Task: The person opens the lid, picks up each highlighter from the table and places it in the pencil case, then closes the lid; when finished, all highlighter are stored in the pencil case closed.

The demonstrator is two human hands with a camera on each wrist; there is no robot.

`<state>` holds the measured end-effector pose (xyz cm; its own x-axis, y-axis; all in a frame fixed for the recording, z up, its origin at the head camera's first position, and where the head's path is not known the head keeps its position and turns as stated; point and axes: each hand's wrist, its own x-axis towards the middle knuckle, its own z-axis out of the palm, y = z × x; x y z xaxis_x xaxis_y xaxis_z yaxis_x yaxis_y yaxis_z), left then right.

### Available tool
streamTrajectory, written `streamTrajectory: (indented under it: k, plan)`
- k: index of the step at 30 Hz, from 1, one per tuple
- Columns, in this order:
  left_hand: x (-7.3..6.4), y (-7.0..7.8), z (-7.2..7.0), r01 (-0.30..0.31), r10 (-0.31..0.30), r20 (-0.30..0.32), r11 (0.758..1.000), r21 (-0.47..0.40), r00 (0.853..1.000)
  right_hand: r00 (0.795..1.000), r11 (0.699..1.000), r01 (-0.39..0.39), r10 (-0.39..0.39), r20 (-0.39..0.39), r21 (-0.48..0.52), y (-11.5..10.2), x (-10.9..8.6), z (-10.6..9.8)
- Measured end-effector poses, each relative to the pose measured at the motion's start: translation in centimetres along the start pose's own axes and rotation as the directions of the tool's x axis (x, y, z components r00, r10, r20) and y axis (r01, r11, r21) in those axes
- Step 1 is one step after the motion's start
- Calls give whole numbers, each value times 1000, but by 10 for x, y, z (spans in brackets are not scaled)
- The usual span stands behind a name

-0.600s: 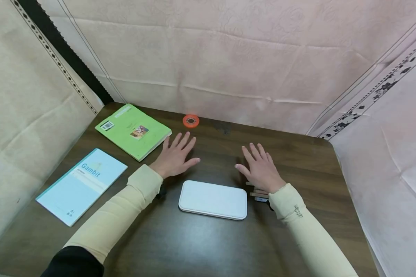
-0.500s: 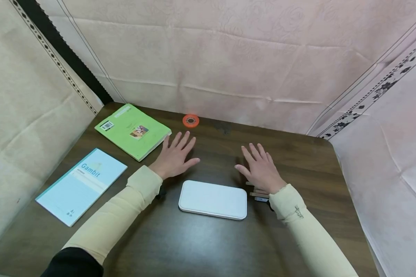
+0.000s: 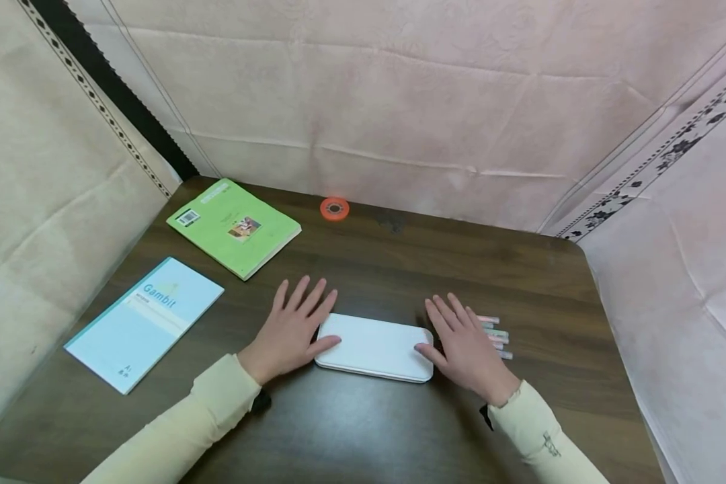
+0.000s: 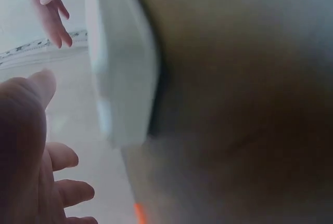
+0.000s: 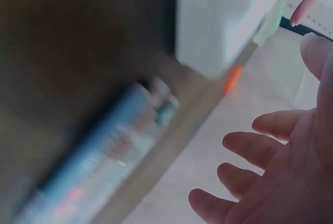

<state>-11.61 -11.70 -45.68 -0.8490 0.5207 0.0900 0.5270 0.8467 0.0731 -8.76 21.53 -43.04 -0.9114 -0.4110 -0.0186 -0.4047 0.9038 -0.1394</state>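
White case (image 3: 372,348) lies on the desk (image 3: 351,437). Left hand (image 3: 292,333) and right hand (image 3: 468,353), both outstretched and ungripping, are near its ends.

A blue notebook (image 3: 144,325) marked "Gambit" is laid aslant at the left of the dark wood-grain tabletop (image 3: 351,437). Beyond it a green book (image 3: 234,232) is placed, its cover printed with a barcode (image 3: 188,217) and a small picture (image 3: 245,228). An orange disc (image 3: 335,209) is set near the far edge, which is backed by creased pale cloth (image 3: 399,107).
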Motion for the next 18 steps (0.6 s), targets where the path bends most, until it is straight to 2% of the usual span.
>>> streamTrajectory:
  k: [4,8,12,18]
  plan:
    - [-12,8,13,-21,20,-29,998,-53,999,1000,1000,26,-26,-9,13,-4,-12,14]
    - [-17,14,20,-27,25,-15,995,-92,1000,997,997,73,-73,6,31,-9,-16,24]
    - [-17,17,19,-46,45,-13,991,-125,999,995,995,98,-98,20,25,-11,-17,26]
    - [-11,9,22,-102,100,-25,984,-144,995,991,991,134,-134,6,27,-8,-11,22]
